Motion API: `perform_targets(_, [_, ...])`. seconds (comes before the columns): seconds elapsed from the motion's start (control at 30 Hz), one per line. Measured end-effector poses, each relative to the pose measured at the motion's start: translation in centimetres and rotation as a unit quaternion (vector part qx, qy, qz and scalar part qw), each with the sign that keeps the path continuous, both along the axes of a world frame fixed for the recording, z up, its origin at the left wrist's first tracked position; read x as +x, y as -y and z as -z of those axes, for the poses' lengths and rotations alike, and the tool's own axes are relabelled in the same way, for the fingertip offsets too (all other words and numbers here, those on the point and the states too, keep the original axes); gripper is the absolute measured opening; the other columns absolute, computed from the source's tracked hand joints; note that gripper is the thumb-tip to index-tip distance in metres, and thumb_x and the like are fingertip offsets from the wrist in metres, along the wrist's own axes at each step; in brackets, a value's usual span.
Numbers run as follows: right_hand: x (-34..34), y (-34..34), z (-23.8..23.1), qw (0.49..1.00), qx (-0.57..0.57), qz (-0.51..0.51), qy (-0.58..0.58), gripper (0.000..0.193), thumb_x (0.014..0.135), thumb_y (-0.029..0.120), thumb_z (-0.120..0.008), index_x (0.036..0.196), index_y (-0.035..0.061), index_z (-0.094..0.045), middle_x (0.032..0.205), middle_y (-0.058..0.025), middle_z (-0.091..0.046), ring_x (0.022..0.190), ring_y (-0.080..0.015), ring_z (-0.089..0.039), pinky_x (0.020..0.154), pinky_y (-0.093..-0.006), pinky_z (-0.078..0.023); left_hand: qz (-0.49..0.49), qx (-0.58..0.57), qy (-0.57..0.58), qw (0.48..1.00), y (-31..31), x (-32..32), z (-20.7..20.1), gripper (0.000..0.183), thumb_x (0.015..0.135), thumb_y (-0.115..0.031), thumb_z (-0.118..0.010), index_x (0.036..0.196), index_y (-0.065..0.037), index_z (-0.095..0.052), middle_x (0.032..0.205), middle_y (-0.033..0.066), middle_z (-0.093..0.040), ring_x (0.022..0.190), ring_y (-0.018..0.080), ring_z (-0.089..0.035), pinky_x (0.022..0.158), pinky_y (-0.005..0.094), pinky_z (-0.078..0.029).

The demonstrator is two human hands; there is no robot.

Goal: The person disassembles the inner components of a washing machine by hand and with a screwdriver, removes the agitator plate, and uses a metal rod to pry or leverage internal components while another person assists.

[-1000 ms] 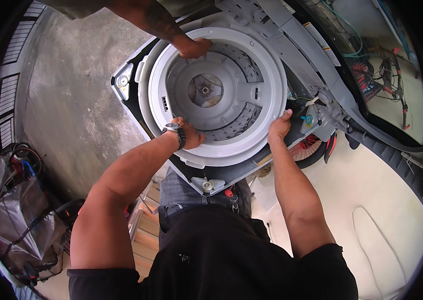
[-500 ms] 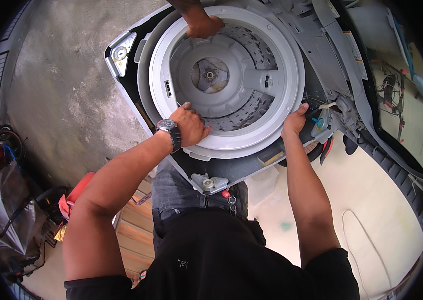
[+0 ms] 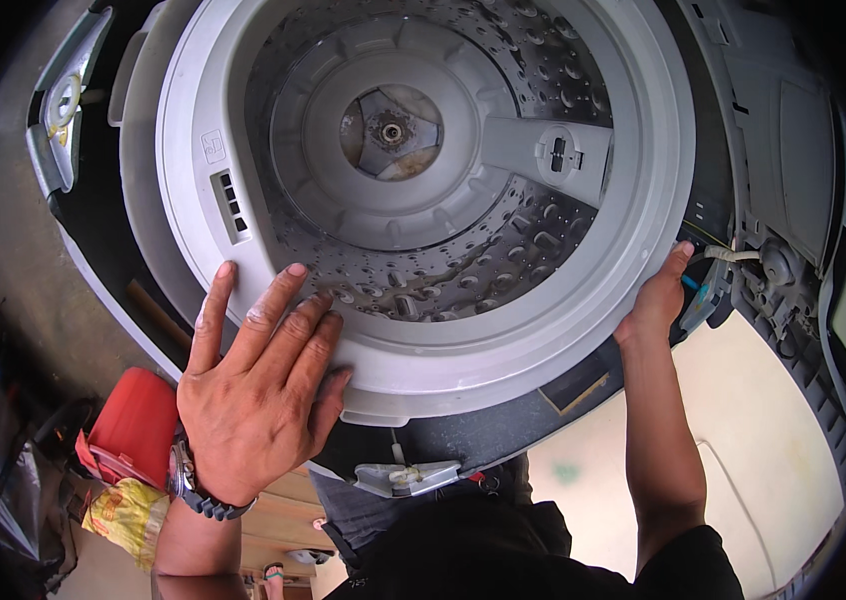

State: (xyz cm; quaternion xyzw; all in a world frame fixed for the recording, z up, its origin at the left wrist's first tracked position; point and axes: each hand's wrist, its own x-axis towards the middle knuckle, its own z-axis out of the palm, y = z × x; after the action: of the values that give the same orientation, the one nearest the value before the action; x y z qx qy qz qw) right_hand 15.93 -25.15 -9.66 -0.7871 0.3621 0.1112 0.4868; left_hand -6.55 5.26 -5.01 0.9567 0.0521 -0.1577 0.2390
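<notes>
A washing machine tub with a pale grey plastic ring [image 3: 443, 375] round its top opening fills the middle. Inside it, the dimpled metal drum [image 3: 543, 245] surrounds a grey base with a bare centre hub [image 3: 392, 132]. My left hand [image 3: 258, 410], a black watch [image 3: 205, 495] on its wrist, lies on the ring's near left part with fingers spread. At the ring's right outer edge, my right hand [image 3: 655, 300] grips the rim, thumb on top. Its other fingers are hidden.
Metal corner brackets [image 3: 65, 105] sit on the dark cabinet round the tub. A grey panel [image 3: 783, 140] and wiring [image 3: 733, 254] are at the right. At lower left stand a red plastic container [image 3: 138, 425] and a yellow packet [image 3: 128, 520]. A sandalled foot [image 3: 275, 575] shows below.
The view has come closer to the tub. My left hand has gone from a bent-fingered hold to lying spread on the ring. Another person's hand at the far rim is out of view.
</notes>
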Motion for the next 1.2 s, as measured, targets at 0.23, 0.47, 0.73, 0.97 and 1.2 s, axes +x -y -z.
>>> perform_targets(0.23, [0.0,-0.5,-0.1,1.0,-0.019,-0.008,0.004,0.077,0.105,0.065,-0.038,0.147,0.0003,-0.047,0.141,-0.0151,-0.058,0.126,-0.0306,-0.06,0.106,-0.0422,-0.05,-0.026,0.0,-0.016,1.0,0.4,0.3,0.1,0.037,0.075,-0.023,-0.075,0.108,-0.007,-0.074,0.118,0.0048,-0.072,0.134,0.0278,-0.057,0.121,0.0625,-0.029])
perform_targets(0.47, [0.2,0.8,-0.2,0.999,0.035,-0.009,0.03,0.065,0.108,0.055,-0.042,0.146,0.0021,-0.048,0.143,-0.0144,-0.057,0.13,-0.0292,-0.057,0.109,-0.042,-0.047,-0.059,0.005,-0.003,0.998,0.1,0.1,-0.2,0.036,0.079,-0.023,-0.076,0.111,-0.008,-0.074,0.135,0.0068,-0.065,0.139,0.0289,-0.051,0.122,0.0566,-0.029])
perform_targets(0.73, [-5.3,-5.6,-4.6,0.731,-0.189,-0.587,0.291,0.038,0.105,0.027,-0.054,0.134,0.0014,-0.057,0.129,-0.0201,-0.059,0.12,-0.0357,-0.058,0.102,-0.0429,-0.046,-0.323,-0.049,0.151,0.933,-0.9,2.7,-0.4,0.073,0.097,-0.028,-0.066,0.154,0.004,-0.033,0.158,0.0319,-0.034,0.151,0.0467,-0.028,0.122,0.0543,-0.024])
perform_targets(0.97, [-11.2,-13.2,-1.5,0.613,-0.085,-0.761,-0.195,0.066,0.108,0.053,-0.029,0.126,0.0023,-0.067,0.13,-0.022,-0.065,0.126,-0.0399,-0.058,0.109,-0.0488,-0.044,-0.495,0.014,0.152,0.855,-4.0,6.3,2.3,0.069,0.101,-0.033,-0.058,0.149,0.011,-0.035,0.141,0.0336,-0.048,0.13,0.0473,-0.046,0.112,0.0516,-0.036])
perform_targets(1.2, [-11.7,-15.9,-0.4,0.59,-0.114,-0.739,-0.305,0.072,0.107,0.054,-0.022,0.128,0.0021,-0.068,0.139,-0.0243,-0.061,0.134,-0.0412,-0.054,0.116,-0.0483,-0.038,-0.529,0.066,0.118,0.838,-5.5,7.5,4.3,0.054,0.101,-0.042,-0.055,0.129,0.005,-0.05,0.119,0.0289,-0.061,0.112,0.0451,-0.055,0.099,0.0542,-0.041])
